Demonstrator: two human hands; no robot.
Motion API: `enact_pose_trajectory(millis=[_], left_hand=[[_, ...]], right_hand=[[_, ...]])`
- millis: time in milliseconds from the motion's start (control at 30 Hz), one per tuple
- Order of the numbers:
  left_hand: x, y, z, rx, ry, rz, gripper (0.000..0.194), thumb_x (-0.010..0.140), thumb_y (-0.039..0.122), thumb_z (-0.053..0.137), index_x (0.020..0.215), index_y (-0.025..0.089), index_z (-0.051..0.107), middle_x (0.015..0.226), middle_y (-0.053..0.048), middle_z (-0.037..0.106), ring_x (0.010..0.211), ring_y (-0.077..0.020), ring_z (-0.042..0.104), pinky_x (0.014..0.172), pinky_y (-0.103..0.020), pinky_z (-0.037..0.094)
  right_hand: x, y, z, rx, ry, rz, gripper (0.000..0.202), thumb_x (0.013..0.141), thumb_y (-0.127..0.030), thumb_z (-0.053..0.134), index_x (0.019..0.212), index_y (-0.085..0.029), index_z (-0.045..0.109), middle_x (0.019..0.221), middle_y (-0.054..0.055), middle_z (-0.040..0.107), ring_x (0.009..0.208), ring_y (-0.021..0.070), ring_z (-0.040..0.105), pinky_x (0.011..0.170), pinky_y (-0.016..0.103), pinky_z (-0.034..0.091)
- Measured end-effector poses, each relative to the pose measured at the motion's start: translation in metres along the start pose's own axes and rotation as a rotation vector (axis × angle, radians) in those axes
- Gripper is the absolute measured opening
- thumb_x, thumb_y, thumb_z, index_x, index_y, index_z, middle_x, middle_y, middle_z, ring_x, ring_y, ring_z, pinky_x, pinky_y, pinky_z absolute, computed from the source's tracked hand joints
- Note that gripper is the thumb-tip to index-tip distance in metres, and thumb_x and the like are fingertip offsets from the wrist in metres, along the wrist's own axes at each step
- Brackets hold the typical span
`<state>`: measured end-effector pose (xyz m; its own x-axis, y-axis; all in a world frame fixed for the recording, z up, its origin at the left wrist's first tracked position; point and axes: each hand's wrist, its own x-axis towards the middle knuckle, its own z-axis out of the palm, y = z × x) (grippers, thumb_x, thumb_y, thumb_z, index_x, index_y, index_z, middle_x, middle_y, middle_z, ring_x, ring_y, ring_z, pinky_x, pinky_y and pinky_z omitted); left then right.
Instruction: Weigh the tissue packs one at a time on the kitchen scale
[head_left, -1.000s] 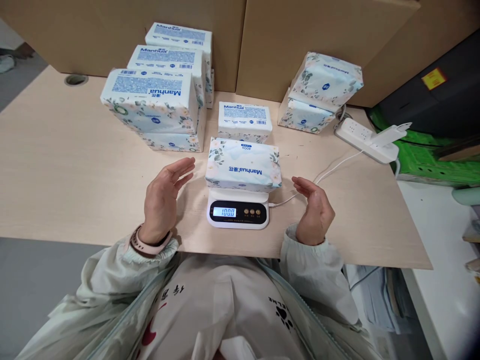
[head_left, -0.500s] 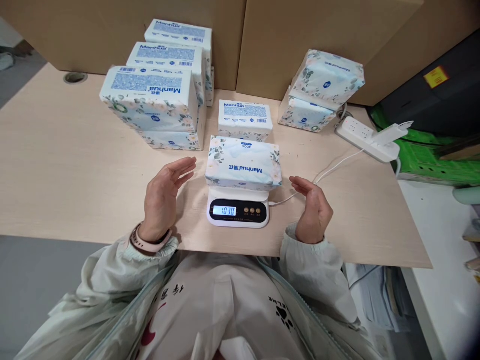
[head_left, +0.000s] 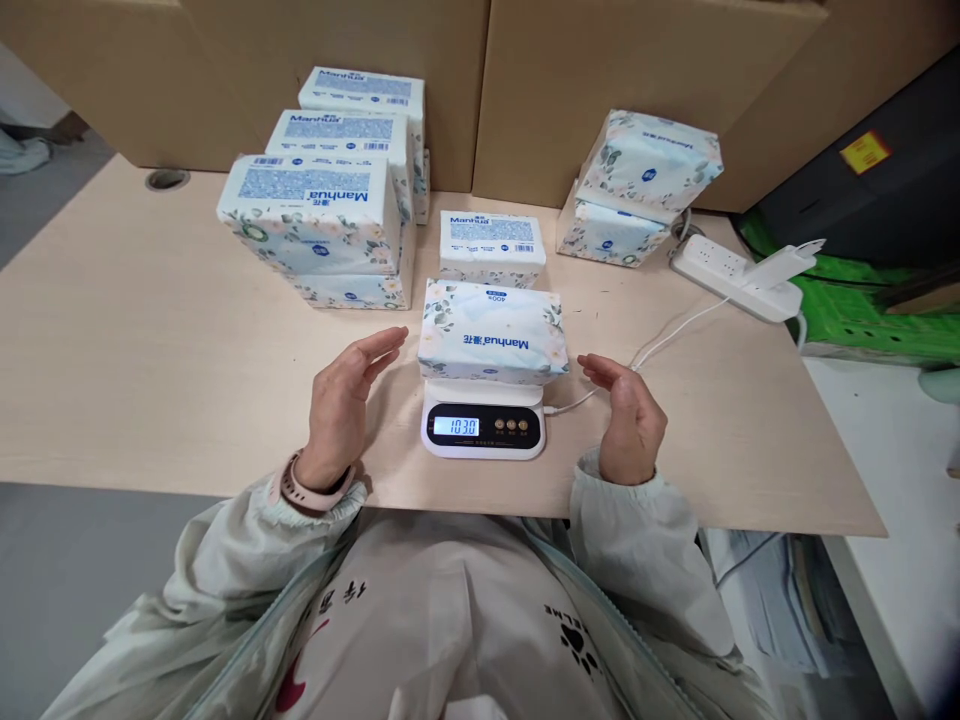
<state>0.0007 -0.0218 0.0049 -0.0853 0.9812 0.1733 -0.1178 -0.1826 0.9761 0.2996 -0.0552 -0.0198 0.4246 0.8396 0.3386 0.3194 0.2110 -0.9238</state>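
A floral pack of tissues (head_left: 493, 330) lies on a white digital scale (head_left: 484, 450), whose lit display reads 103.0. My left hand (head_left: 345, 400) is to the left of the pack, fingers stretched out and palm turned inward, not touching it. On the other side, my right hand (head_left: 627, 415) is held the same way, its fingertips close to the pack's right end but apart from it. Neither hand holds anything. Right behind the weighed pack sits another tissue pack (head_left: 491, 245), with its printed underside up.
Stacked tissue packs (head_left: 307, 215) stand at the back left of the table (head_left: 150, 380). Two more packs (head_left: 645, 165) are piled at the back right. A power strip (head_left: 735, 275) lies beside them, its white cable running to the scale. Cardboard boxes (head_left: 637, 60) line the back.
My left hand has come slightly nearer to the tissue pack, as has my right hand. The display reading is the same. The whole view has shifted a little.
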Motion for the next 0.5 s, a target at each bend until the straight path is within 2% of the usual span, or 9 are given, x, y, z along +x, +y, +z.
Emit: enact_pose_trajectory(millis=[67, 133, 233, 300, 400, 467, 500], left_hand=[[-0.002, -0.001, -0.002, 0.039, -0.034, 0.058, 0.035, 0.108, 0.044, 0.059, 0.127, 0.029, 0.084, 0.140, -0.003, 0.077, 0.144, -0.0315, 0.065, 0.129, -0.054, 0.048], [-0.005, -0.003, -0.004, 0.107, -0.085, 0.112, 0.035, 0.111, 0.043, 0.058, 0.137, 0.033, 0.080, 0.147, 0.001, 0.073, 0.150, -0.0304, 0.060, 0.134, -0.052, 0.043], [-0.006, 0.000, 0.001, 0.150, -0.257, 0.115, 0.043, 0.113, 0.046, 0.056, 0.153, 0.037, 0.067, 0.161, 0.005, 0.062, 0.160, -0.0298, 0.049, 0.140, -0.048, 0.035], [0.000, 0.012, 0.012, 0.136, -0.355, 0.101, 0.048, 0.113, 0.045, 0.056, 0.161, 0.039, 0.058, 0.168, 0.009, 0.053, 0.165, -0.0306, 0.040, 0.141, -0.047, 0.033], [0.028, 0.047, 0.041, 0.133, -0.388, 0.181, 0.052, 0.113, 0.047, 0.057, 0.164, 0.039, 0.054, 0.172, 0.015, 0.045, 0.170, -0.0302, 0.025, 0.143, -0.043, 0.028], [0.060, 0.073, 0.065, 0.158, -0.368, 0.250, 0.056, 0.113, 0.046, 0.057, 0.167, 0.034, 0.050, 0.175, 0.014, 0.040, 0.172, -0.0278, 0.017, 0.143, -0.037, 0.023], [0.079, 0.083, 0.076, 0.186, -0.343, 0.237, 0.057, 0.114, 0.041, 0.055, 0.170, 0.032, 0.044, 0.178, 0.015, 0.035, 0.173, -0.0257, 0.012, 0.143, -0.034, 0.020]], right_hand=[[-0.001, 0.004, 0.000, 0.029, -0.063, 0.017, 0.048, 0.107, -0.059, 0.053, 0.125, -0.023, 0.080, 0.124, 0.011, 0.083, 0.119, 0.0302, 0.077, 0.111, 0.059, 0.060], [-0.003, 0.007, 0.000, 0.047, -0.194, 0.028, 0.054, 0.107, -0.061, 0.053, 0.143, -0.026, 0.071, 0.142, 0.012, 0.077, 0.135, 0.0330, 0.071, 0.121, 0.063, 0.053], [0.000, 0.005, 0.000, 0.000, -0.477, -0.054, 0.070, 0.105, -0.062, 0.056, 0.169, -0.038, 0.042, 0.170, 0.006, 0.055, 0.156, 0.0357, 0.055, 0.131, 0.065, 0.044], [0.011, -0.003, 0.001, -0.055, -0.573, -0.163, 0.077, 0.104, -0.062, 0.058, 0.173, -0.044, 0.029, 0.173, 0.000, 0.050, 0.157, 0.0366, 0.052, 0.130, 0.063, 0.044], [0.050, -0.028, 0.010, -0.033, -0.513, -0.300, 0.075, 0.104, -0.063, 0.058, 0.172, -0.039, 0.034, 0.166, 0.004, 0.057, 0.148, 0.0351, 0.059, 0.125, 0.058, 0.051], [0.092, -0.045, 0.022, 0.038, -0.436, -0.376, 0.076, 0.104, -0.065, 0.057, 0.171, -0.036, 0.035, 0.167, 0.007, 0.055, 0.151, 0.0313, 0.058, 0.127, 0.052, 0.050], [0.116, -0.051, 0.031, 0.071, -0.402, -0.415, 0.079, 0.103, -0.068, 0.057, 0.171, -0.036, 0.033, 0.170, 0.005, 0.051, 0.156, 0.0284, 0.053, 0.130, 0.047, 0.047]])
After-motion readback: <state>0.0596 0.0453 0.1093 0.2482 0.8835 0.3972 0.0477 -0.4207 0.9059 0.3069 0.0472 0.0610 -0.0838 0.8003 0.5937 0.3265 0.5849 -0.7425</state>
